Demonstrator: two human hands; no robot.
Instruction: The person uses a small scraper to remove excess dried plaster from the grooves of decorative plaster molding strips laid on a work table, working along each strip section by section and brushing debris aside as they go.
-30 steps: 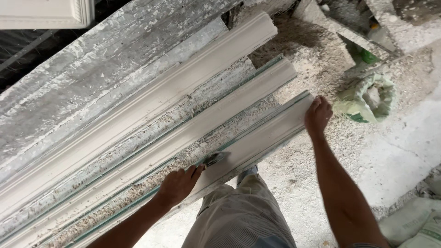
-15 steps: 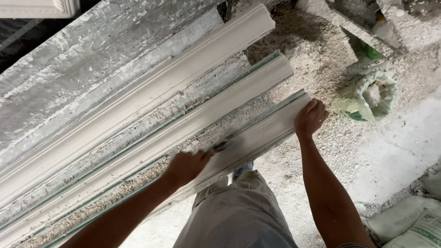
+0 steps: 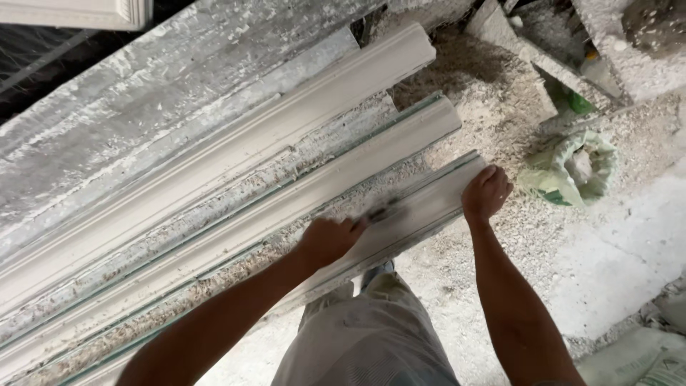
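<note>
Three long white plaster mouldings lie side by side on a dusty workbench [image 3: 143, 136]. My left hand [image 3: 330, 239] grips a small scraper [image 3: 379, 213], whose blade is blurred, pressed on the nearest moulding [image 3: 421, 207]. My right hand [image 3: 486, 194] clasps that moulding's right end. The middle moulding [image 3: 343, 168] and the far moulding [image 3: 314, 107] run diagonally from lower left to upper right.
An open green-white sack [image 3: 575, 168] with white powder sits on the rubble-strewn floor at right. Plaster-caked slabs [image 3: 614, 43] lie at the top right. More sacks [image 3: 636, 357] are at the bottom right corner. My trousered legs [image 3: 364, 336] stand against the bench edge.
My left hand has slid the scraper rightward along the nearest moulding, closer to my right hand, which has stayed on the moulding's end.
</note>
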